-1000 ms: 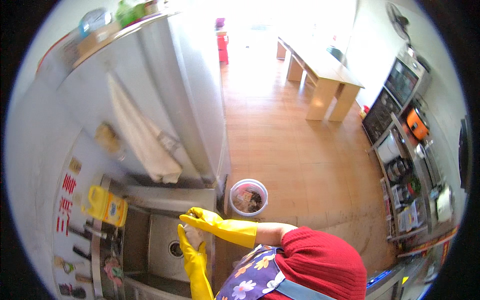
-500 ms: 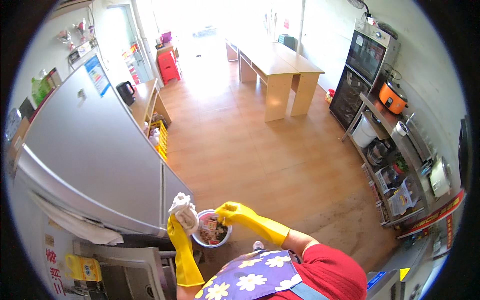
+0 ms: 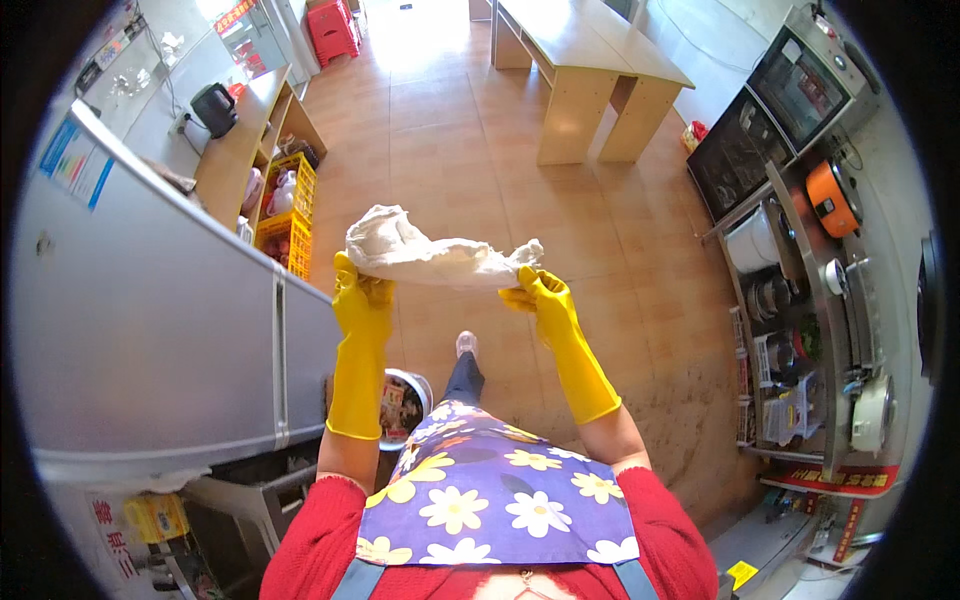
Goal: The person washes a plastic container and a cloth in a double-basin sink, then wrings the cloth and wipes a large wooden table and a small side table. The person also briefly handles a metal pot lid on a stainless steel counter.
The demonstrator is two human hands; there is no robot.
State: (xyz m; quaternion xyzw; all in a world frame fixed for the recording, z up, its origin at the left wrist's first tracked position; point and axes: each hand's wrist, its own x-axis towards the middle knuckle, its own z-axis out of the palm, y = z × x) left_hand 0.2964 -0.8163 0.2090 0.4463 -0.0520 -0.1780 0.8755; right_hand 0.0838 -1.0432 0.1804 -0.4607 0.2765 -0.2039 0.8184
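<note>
A crumpled white cloth (image 3: 440, 260) is stretched sideways between my two hands, out in front of me above the tiled floor. My left hand (image 3: 362, 285), in a long yellow rubber glove, is closed on the bunched left end of it. In a matching yellow glove, my right hand (image 3: 540, 292) pinches the thinner right end. A round bin (image 3: 424, 392) holding mixed scraps stands on the floor beside my legs, partly hidden by my left forearm and the flowered apron (image 3: 500, 505).
A tall grey fridge (image 3: 160, 320) fills the left side, with a sink (image 3: 235, 500) near me. Yellow crates (image 3: 290, 190) stand by a wooden desk (image 3: 240, 130). A wooden table (image 3: 590, 60) stands ahead. Along the right runs a metal shelf (image 3: 815, 290) with an orange cooker (image 3: 832, 200).
Both hands have risen away from the bin. My right hand, empty above the bin before, now grips the cloth's other end, and the cloth is spread out. My view has turned.
</note>
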